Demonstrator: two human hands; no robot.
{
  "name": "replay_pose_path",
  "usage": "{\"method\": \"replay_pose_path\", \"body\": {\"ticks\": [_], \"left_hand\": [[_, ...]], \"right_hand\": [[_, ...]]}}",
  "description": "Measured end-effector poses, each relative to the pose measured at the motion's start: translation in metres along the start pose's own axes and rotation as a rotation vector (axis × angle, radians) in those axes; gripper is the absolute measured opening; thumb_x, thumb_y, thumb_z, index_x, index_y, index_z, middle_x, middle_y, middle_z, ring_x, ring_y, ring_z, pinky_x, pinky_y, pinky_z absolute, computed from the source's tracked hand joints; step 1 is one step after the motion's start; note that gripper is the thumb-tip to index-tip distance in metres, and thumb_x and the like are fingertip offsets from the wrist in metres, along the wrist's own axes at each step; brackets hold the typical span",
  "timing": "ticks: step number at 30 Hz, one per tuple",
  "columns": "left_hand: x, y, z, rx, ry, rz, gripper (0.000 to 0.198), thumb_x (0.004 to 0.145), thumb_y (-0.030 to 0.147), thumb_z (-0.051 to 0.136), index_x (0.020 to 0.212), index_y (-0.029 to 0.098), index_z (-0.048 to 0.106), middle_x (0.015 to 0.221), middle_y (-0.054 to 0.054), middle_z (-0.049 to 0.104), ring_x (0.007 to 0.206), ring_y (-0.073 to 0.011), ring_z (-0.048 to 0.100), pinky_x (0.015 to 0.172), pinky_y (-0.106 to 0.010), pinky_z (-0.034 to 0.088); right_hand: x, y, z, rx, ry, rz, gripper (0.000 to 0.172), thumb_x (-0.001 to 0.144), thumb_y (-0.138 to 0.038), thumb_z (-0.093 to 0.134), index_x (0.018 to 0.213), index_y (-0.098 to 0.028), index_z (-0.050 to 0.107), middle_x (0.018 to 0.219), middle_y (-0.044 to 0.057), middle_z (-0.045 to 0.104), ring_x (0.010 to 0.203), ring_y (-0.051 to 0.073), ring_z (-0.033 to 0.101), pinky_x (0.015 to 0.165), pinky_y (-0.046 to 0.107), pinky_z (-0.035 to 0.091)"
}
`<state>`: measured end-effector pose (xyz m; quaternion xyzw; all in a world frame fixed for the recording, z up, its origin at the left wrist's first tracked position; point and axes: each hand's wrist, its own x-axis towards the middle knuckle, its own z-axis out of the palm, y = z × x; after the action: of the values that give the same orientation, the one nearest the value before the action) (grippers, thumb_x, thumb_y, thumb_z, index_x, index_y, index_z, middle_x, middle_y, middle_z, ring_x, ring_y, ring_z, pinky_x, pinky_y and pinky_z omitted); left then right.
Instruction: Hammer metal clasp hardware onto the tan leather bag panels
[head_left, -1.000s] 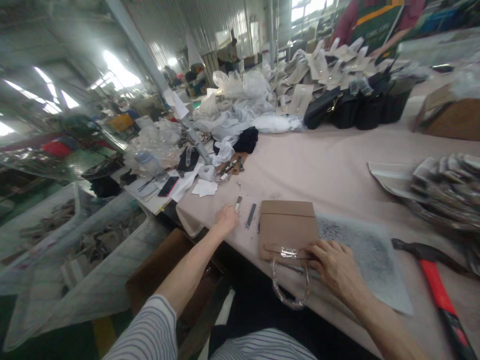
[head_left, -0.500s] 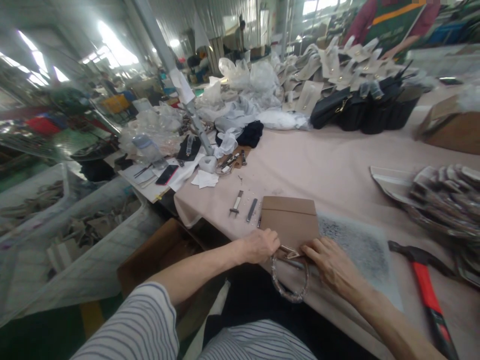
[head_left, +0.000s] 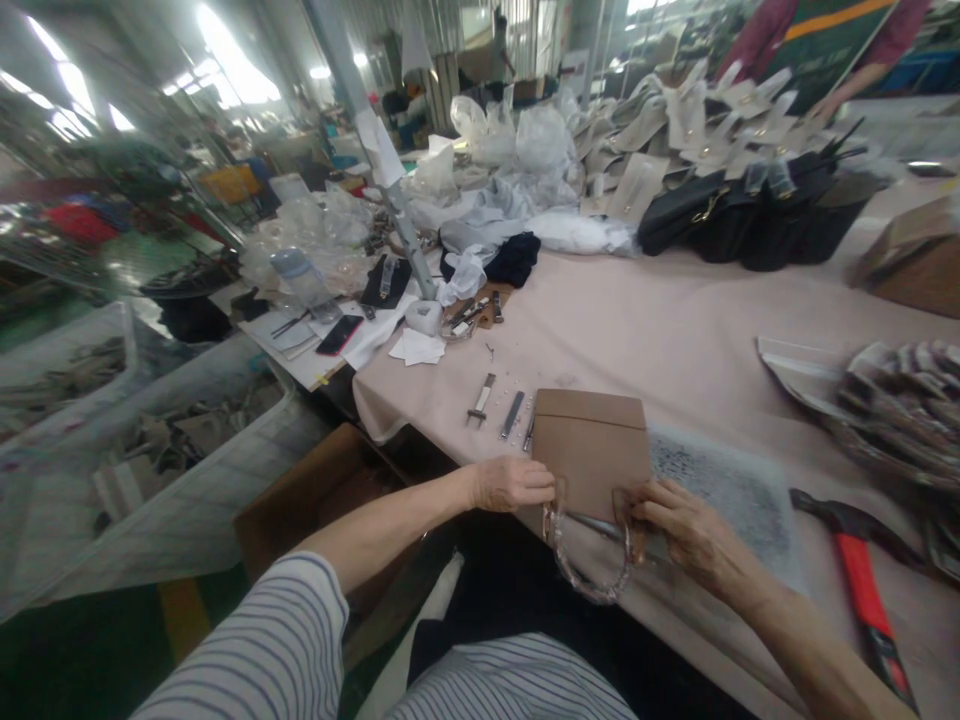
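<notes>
A small tan handbag (head_left: 592, 450) lies flat on the pale table (head_left: 675, 320), its plastic-wrapped loop handle (head_left: 592, 575) hanging over the near edge. My left hand (head_left: 510, 483) is closed on the bag's lower left corner, by the handle's left root. At the handle's right root, my right hand (head_left: 686, 530) pinches the bag with bent fingers. A thin metal tool (head_left: 592, 523) lies across the bag's mouth between my hands. Beyond my left hand rest two small metal tools (head_left: 496, 405).
A red-handled hammer (head_left: 862, 580) lies at the right on a speckled grey mat (head_left: 720, 485). Black bags (head_left: 750, 215), tan pieces and plastic wrap pile up at the back. Bundled parts (head_left: 892, 400) sit at right. A cardboard box (head_left: 300, 510) and bins stand left of the table.
My left hand left the small metal tools and came back to the bag's lower left corner. My right hand shifted to the handle's right root. The bag flap lifted slightly.
</notes>
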<state>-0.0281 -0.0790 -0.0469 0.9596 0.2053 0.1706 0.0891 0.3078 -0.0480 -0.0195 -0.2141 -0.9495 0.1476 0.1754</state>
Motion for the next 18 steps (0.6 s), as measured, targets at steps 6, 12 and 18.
{"method": "replay_pose_path", "body": {"ticks": [6, 12, 18], "left_hand": [[-0.005, 0.025, 0.008, 0.145, -0.013, -0.151, 0.031, 0.098, 0.018, 0.044, 0.12, 0.017, 0.065, 0.131, -0.019, 0.064, 0.12, -0.0248, 0.063, 0.104, -0.04, 0.054], [0.001, 0.058, 0.044, 0.23, 0.29, -0.416, 0.042, 0.089, 0.013, 0.046, 0.129, 0.012, 0.06, 0.139, -0.021, 0.057, 0.137, -0.0312, 0.052, 0.111, -0.051, 0.052], [0.043, 0.056, 0.049, 0.138, 0.339, -0.481, 0.032, 0.097, 0.017, 0.045, 0.123, 0.011, 0.063, 0.133, -0.02, 0.061, 0.135, -0.0274, 0.056, 0.115, -0.041, 0.05]], "right_hand": [[-0.008, -0.011, 0.006, -0.191, 0.079, -0.061, 0.041, 0.074, 0.001, 0.051, 0.105, -0.021, 0.065, 0.109, 0.008, 0.069, 0.099, 0.024, 0.059, 0.085, 0.037, 0.054], [-0.019, -0.019, 0.026, -0.319, 0.347, -0.009, 0.034, 0.087, -0.002, 0.045, 0.112, -0.019, 0.061, 0.108, 0.01, 0.069, 0.096, 0.024, 0.062, 0.084, 0.038, 0.054], [-0.032, -0.014, 0.039, -0.314, 0.537, 0.142, 0.022, 0.092, -0.015, 0.052, 0.108, -0.028, 0.061, 0.102, 0.01, 0.069, 0.086, 0.028, 0.067, 0.077, 0.044, 0.055]]}}
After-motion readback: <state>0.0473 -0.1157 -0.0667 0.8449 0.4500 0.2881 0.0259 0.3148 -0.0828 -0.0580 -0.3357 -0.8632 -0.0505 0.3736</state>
